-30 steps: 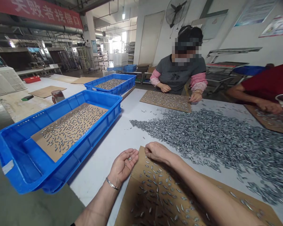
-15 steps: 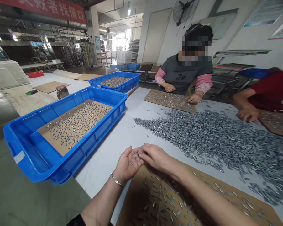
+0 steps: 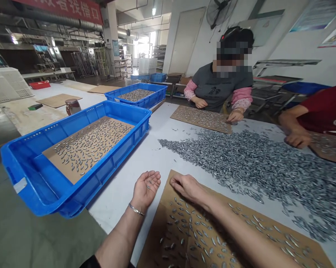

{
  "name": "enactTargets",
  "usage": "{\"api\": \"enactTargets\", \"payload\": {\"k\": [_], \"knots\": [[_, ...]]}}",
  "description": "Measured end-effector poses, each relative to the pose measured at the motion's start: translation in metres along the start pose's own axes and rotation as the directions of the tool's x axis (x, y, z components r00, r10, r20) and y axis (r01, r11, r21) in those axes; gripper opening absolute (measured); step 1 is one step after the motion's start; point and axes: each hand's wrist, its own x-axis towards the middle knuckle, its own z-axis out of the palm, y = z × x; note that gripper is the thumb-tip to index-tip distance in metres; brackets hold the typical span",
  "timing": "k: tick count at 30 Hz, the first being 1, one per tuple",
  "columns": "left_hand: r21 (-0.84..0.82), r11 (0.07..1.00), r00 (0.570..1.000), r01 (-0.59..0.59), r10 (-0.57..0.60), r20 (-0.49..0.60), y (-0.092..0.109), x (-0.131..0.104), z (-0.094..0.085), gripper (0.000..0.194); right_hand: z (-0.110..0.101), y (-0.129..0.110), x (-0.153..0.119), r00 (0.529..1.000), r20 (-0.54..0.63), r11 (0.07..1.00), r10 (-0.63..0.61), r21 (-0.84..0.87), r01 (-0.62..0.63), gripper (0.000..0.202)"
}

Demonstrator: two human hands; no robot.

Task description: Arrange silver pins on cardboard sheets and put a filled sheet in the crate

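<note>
My left hand [image 3: 147, 188] is palm up and cupped, with a few small grey spindle-shaped metal pieces [image 3: 148, 187] lying in it. It hovers just left of a brown cardboard sheet [image 3: 168, 193]. At that sheet's far left corner, my right hand [image 3: 184, 186] is lowered with thumb and fingers pinched together; whatever lies between the fingertips is hidden. Metal pieces of the same kind [image 3: 198, 227] are spread over the sheet in loose rows, and my right forearm covers part of them. A large heap of these pieces [image 3: 240, 160] lies on the white table beyond the sheet.
Left of my hands stands a blue crate [image 3: 106, 163] holding a cardboard sheet dotted with pieces. A second blue crate [image 3: 156, 96] and a brown mug [image 3: 73, 107] are behind it. Across the table, a co-worker's hand [image 3: 235, 116] and another person's hand [image 3: 297, 138] work at cardboard sheets.
My left hand has drawn away to the left, its palm more cupped. My right hand has left that palm and come down onto the cardboard's far corner.
</note>
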Motion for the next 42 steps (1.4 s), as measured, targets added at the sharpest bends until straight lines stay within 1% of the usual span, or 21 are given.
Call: {"api": "enactTargets", "payload": {"k": [4, 9, 12, 15, 18, 21, 23, 24, 25, 26, 27, 28, 29, 30, 32, 35, 37, 40, 42], "knots": [[0.016, 1.000, 1.000, 0.022, -0.022, 0.003, -0.002, 0.000, 0.000, 0.025, 0.012, 0.009, 0.002, 0.996, -0.066, 0.998, -0.058, 0.015, 0.059, 0.024], [0.032, 0.999, 0.999, 0.030, -0.030, 0.009, -0.002, 0.001, 0.000, 0.026, 0.017, 0.017, 0.001, 0.996, -0.084, 0.996, -0.023, -0.084, 0.016, 0.021], [0.043, 0.998, 0.999, 0.035, -0.036, 0.012, -0.002, 0.003, -0.001, 0.026, 0.017, 0.017, 0.001, 0.996, -0.093, 0.991, -0.012, -0.137, 0.000, 0.022], [0.057, 0.997, 0.999, 0.043, -0.044, 0.024, -0.002, 0.003, -0.002, 0.026, 0.016, 0.016, 0.002, 0.995, -0.092, 0.988, 0.029, -0.151, -0.042, 0.022], [0.076, 0.996, 0.997, 0.051, -0.055, 0.050, -0.003, 0.002, -0.002, 0.027, 0.011, 0.015, 0.003, 0.994, -0.090, 0.986, 0.064, -0.149, -0.077, 0.016], [0.104, 0.993, 0.994, 0.062, -0.070, 0.080, -0.004, -0.001, -0.001, 0.028, -0.001, 0.009, -0.001, 0.983, -0.155, 0.988, 0.101, -0.104, -0.118, 0.012], [0.134, 0.988, 0.988, 0.077, -0.094, 0.126, -0.005, -0.004, 0.000, 0.031, -0.009, -0.001, -0.008, 0.966, -0.247, 0.996, 0.076, -0.025, -0.085, 0.017], [0.149, 0.985, 0.980, 0.090, -0.114, 0.161, -0.007, -0.006, 0.000, 0.034, -0.013, -0.007, -0.013, 0.958, -0.285, 1.000, 0.025, 0.006, -0.025, 0.020], [0.160, 0.981, 0.970, 0.108, -0.139, 0.201, -0.008, -0.008, 0.001, 0.038, -0.015, -0.015, -0.017, 0.951, -0.306, 0.998, -0.054, 0.013, 0.061, 0.022], [0.166, 0.978, 0.956, 0.128, -0.166, 0.241, -0.010, -0.009, 0.001, 0.042, -0.015, -0.023, -0.021, 0.943, -0.299, 0.988, -0.149, -0.008, 0.153, 0.023], [0.168, 0.974, 0.942, 0.150, -0.192, 0.274, -0.012, -0.011, 0.001, 0.046, -0.014, -0.031, -0.025, 0.935, -0.261, 0.970, -0.241, -0.051, 0.236, 0.023], [0.168, 0.971, 0.930, 0.168, -0.212, 0.301, -0.014, -0.012, 0.001, 0.049, -0.012, -0.039, -0.027, 0.928, -0.204, 0.949, -0.312, -0.103, 0.297, 0.023], [0.168, 0.969, 0.920, 0.180, -0.226, 0.319, -0.015, -0.014, 0.002, 0.052, -0.010, -0.045, -0.029, 0.925, -0.146, 0.931, -0.352, -0.154, 0.330, 0.024], [0.168, 0.967, 0.914, 0.190, -0.237, 0.330, -0.017, -0.015, 0.002, 0.054, -0.008, -0.050, -0.030, 0.929, -0.101, 0.922, -0.357, -0.196, 0.333, 0.025], [0.172, 0.964, 0.906, 0.205, -0.254, 0.338, -0.018, -0.016, 0.002, 0.056, -0.005, -0.055, -0.028, 0.951, -0.061, 0.933, -0.305, -0.219, 0.285, 0.025], [0.172, 0.963, 0.898, 0.206, -0.256, 0.358, -0.018, -0.018, 0.002, 0.054, -0.006, -0.053, -0.023, 0.975, -0.029, 0.968, -0.220, -0.129, 0.215, 0.018], [0.176, 0.965, 0.896, 0.194, -0.247, 0.370, -0.018, -0.018, 0.001, 0.053, -0.008, -0.050, -0.019, 0.978, -0.012, 0.975, -0.207, -0.084, 0.206, 0.019], [0.182, 0.965, 0.897, 0.186, -0.243, 0.370, -0.017, -0.016, 0.001, 0.051, -0.013, -0.043, -0.015, 0.974, -0.049, 0.973, -0.219, -0.078, 0.215, 0.024], [0.174, 0.971, 0.917, 0.166, -0.217, 0.336, -0.015, -0.013, 0.001, 0.049, -0.016, -0.036, -0.013, 0.976, -0.109, 0.982, -0.189, -0.029, 0.187, 0.023]]}}
